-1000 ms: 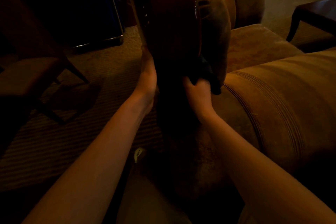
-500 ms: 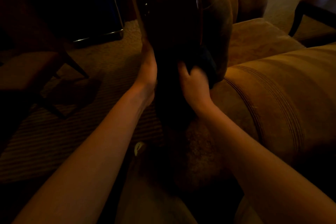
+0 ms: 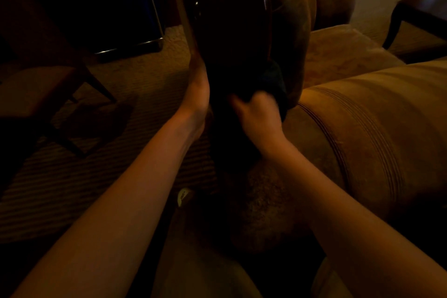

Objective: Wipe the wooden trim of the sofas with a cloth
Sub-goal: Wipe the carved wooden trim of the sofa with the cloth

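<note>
I count my two hands: my left hand point(image 3: 197, 94) and my right hand point(image 3: 260, 116). One dark cloth point(image 3: 274, 82), one dark wooden trim panel point(image 3: 232, 38), one chair point(image 3: 48, 84), and one dark table point(image 3: 420, 9).

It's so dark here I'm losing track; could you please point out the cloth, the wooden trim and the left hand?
cloth point(image 3: 275, 77): head view, upper fold.
wooden trim point(image 3: 232, 19): head view, glossy face.
left hand point(image 3: 197, 91): head view, back of hand.
</note>
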